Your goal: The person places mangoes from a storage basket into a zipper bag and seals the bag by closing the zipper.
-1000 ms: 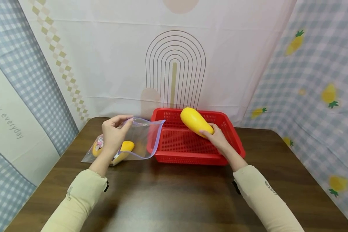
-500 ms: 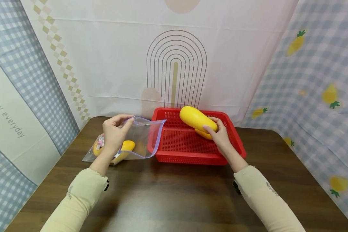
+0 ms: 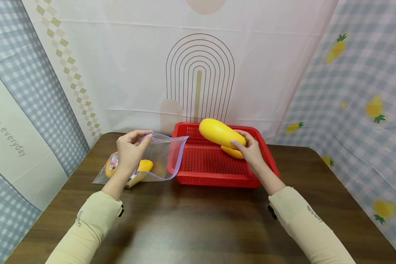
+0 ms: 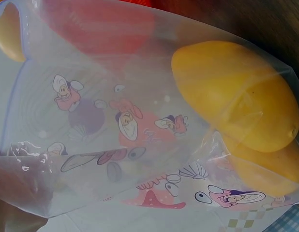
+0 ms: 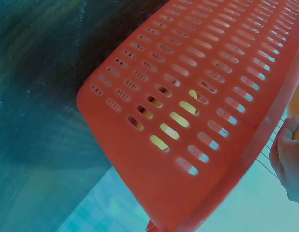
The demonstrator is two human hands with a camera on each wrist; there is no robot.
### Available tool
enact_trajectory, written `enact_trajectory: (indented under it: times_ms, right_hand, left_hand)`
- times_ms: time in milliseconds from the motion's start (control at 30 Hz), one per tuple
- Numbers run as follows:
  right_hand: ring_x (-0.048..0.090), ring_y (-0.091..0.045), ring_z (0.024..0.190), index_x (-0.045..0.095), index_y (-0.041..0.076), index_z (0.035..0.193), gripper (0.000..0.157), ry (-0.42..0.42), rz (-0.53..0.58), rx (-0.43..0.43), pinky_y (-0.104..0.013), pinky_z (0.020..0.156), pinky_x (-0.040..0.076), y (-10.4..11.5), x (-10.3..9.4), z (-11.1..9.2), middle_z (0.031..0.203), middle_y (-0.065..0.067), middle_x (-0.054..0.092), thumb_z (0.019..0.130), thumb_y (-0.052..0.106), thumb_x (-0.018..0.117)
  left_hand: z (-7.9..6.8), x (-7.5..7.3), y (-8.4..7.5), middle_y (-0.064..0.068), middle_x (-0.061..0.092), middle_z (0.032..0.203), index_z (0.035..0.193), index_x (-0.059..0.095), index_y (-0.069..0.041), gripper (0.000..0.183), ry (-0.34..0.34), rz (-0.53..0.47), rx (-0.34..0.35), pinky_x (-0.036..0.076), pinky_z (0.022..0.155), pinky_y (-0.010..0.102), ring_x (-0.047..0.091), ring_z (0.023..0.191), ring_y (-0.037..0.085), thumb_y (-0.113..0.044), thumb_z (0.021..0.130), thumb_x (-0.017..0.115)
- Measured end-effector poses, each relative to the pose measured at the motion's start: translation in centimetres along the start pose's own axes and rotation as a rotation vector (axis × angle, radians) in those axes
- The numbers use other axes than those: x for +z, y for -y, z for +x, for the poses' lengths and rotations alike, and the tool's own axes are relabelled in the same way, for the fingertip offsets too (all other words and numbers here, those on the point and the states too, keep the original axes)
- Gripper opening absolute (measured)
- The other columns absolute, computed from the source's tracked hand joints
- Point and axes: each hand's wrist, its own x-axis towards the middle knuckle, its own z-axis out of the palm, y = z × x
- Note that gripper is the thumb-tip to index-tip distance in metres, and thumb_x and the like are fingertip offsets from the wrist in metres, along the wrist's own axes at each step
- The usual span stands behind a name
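- The left hand point(image 3: 129, 152) pinches the upper rim of the clear bag point(image 3: 161, 156); a loosened pinch could let its mouth sag shut.
- The right hand point(image 3: 252, 153) grips a yellow fruit point(image 3: 219, 132) by its near end, above the red basket point(image 3: 214, 176); smooth skin and an unsupported far end might make it slip.
- Behind the bag's mouth, the basket's left rim could snag the plastic.
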Motion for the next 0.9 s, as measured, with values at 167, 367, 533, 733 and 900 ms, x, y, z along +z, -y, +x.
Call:
enact_trajectory:
  times_ms: [167,367,533,733,900]
  right_hand:
    - [0.049,-0.009,0.105,0.045,0.011,0.135,0.046,0.017,0.085,0.01,-0.012,0.082,0.049,0.3,-0.1,-0.2,0.124,0.003,0.047,0.092,0.023,0.06]
    - [0.052,-0.008,0.102,0.049,0.014,0.129,0.035,0.067,0.194,0.0,-0.014,0.083,0.049,0.7,-0.2,-0.7,0.119,0.005,0.049,0.095,0.017,0.055]
    - [0.052,-0.008,0.102,0.05,0.016,0.126,0.031,0.097,0.231,-0.019,-0.015,0.083,0.05,1.2,-0.3,-1.0,0.119,0.004,0.049,0.095,0.014,0.053]
    - [0.054,-0.008,0.099,0.054,0.02,0.12,0.026,0.135,0.249,-0.064,-0.016,0.082,0.051,1.7,-0.1,-1.3,0.117,0.003,0.051,0.096,0.012,0.052]
    - [0.055,-0.008,0.099,0.055,0.021,0.119,0.026,0.164,0.252,-0.092,-0.016,0.083,0.051,1.8,0.2,-1.6,0.117,0.004,0.052,0.096,0.01,0.05]
  left_hand:
    - [0.0,0.0,0.0,-0.022,0.068,0.075,0.089,0.072,0.005,0.013,-0.004,-0.012,-0.004,0.05,0.073,0.009,0.061,0.072,-0.005,-0.006,0.082,0.071]
    - [-0.1,0.0,-0.1,-0.024,0.067,0.075,0.087,0.072,0.005,0.013,-0.002,-0.017,0.005,0.05,0.072,0.009,0.062,0.072,-0.004,-0.007,0.083,0.07]
    - [-0.1,0.0,-0.1,-0.026,0.066,0.074,0.087,0.072,0.005,0.013,0.0,-0.013,0.005,0.05,0.072,0.009,0.061,0.072,-0.004,-0.008,0.083,0.07]
    - [-0.1,-0.1,-0.2,-0.027,0.066,0.074,0.088,0.072,0.005,0.013,0.003,-0.007,0.003,0.05,0.071,0.008,0.061,0.072,-0.004,-0.007,0.083,0.07]
    - [-0.1,0.0,-0.2,-0.027,0.066,0.075,0.088,0.072,0.006,0.014,0.009,-0.003,0.0,0.05,0.071,0.008,0.061,0.072,-0.005,-0.007,0.083,0.07]
